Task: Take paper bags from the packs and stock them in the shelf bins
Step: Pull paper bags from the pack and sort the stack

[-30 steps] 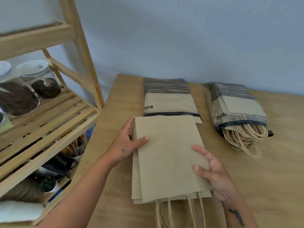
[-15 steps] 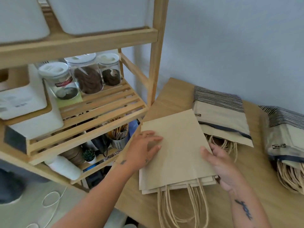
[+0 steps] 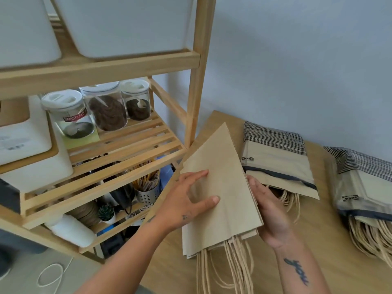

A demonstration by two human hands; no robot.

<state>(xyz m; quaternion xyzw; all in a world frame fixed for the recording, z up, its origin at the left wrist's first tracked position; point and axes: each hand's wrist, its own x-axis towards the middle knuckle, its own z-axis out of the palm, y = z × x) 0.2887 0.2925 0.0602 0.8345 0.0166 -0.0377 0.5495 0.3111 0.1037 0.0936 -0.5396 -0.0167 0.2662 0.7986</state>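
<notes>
The stack of paper bags is held tilted above the left end of the table, folded bottoms pointing up toward the shelf, twisted handles hanging loose toward the person. The left hand clasps the stack's left edge, thumb and a finger pressed on the top face; the right hand cups the right edge from beneath, most of its fingers hidden under the paper. The step in hand looks like carrying the stack to a bin, and it should go best if both hands squeeze the edges evenly so the layers, already fanning at the lower corner, do not slide apart. The handles could snag, so lifting them clear of the table edge first seems wise. The shelf post stands just beside the stack's upper corner and must be rounded. The white bins sit on the top shelf; their openings are out of view. The near pack lies just right of the hands.
</notes>
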